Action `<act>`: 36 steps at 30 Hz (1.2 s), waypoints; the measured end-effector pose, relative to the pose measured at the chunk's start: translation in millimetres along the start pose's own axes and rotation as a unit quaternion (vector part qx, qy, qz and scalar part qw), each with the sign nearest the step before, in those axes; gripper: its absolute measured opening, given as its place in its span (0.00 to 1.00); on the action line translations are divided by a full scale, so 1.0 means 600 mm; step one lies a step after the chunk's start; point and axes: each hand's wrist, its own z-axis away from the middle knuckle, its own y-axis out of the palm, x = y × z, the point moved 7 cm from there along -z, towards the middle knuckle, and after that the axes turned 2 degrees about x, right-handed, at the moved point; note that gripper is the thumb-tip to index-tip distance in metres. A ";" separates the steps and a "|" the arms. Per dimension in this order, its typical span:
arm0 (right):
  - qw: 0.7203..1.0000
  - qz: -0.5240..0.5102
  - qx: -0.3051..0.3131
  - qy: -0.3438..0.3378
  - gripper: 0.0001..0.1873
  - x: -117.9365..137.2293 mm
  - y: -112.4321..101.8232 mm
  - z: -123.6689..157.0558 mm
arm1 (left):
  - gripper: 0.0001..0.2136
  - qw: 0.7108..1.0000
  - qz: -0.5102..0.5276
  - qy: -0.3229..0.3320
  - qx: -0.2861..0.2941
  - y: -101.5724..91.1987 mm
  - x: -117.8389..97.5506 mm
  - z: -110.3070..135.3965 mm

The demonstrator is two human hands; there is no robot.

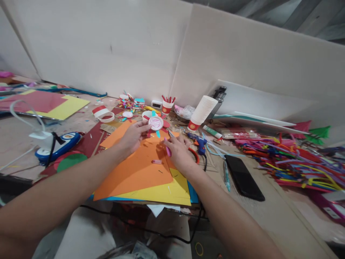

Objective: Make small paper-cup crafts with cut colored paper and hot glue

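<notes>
My left hand [133, 136] pinches the edge of a round white paper-cup craft [156, 123] with red and teal paper strips sticking out around it. It is held just above the orange paper sheet [134, 169]. My right hand [179, 151] rests on the orange sheet beside the craft, fingers curled around red-handled scissors [194, 154], whose blade tips point toward the craft. A small pink piece [156, 162] lies on the orange paper between my hands. Yellow and blue sheets [167, 192] lie under the orange one.
A stack of paper cups [202, 111] lies tilted behind a blue glue gun [199, 144]. A black phone [244, 177] lies right of my arm. Coloured straws [291, 158] pile at the right. More finished crafts [132, 102], a cup with red sticks [167, 105] and red-yellow sheets [51, 102] lie farther back and left.
</notes>
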 end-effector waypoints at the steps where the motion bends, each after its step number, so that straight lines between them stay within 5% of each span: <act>1: 1.000 0.005 -0.002 0.002 0.17 -0.001 0.002 0.001 | 0.08 1.000 0.002 -0.003 -0.003 -0.002 0.000 -0.001; 8: 0.997 -0.058 -0.043 0.032 0.14 0.011 -0.025 0.009 | 0.08 1.000 0.006 -0.010 -0.002 -0.002 -0.005 -0.003; 17: 0.991 -0.112 0.040 -0.064 0.10 0.070 -0.023 0.031 | 0.09 1.000 -0.005 -0.003 0.021 0.001 -0.008 -0.002; 24: 0.989 -0.146 -0.028 0.013 0.07 0.032 -0.038 0.019 | 0.14 0.998 -0.033 0.006 0.044 0.009 -0.011 -0.002; 36: 0.987 -0.150 -0.061 -0.018 0.08 0.033 -0.040 0.020 | 0.15 0.998 -0.036 0.059 -0.003 -0.024 -0.032 -0.022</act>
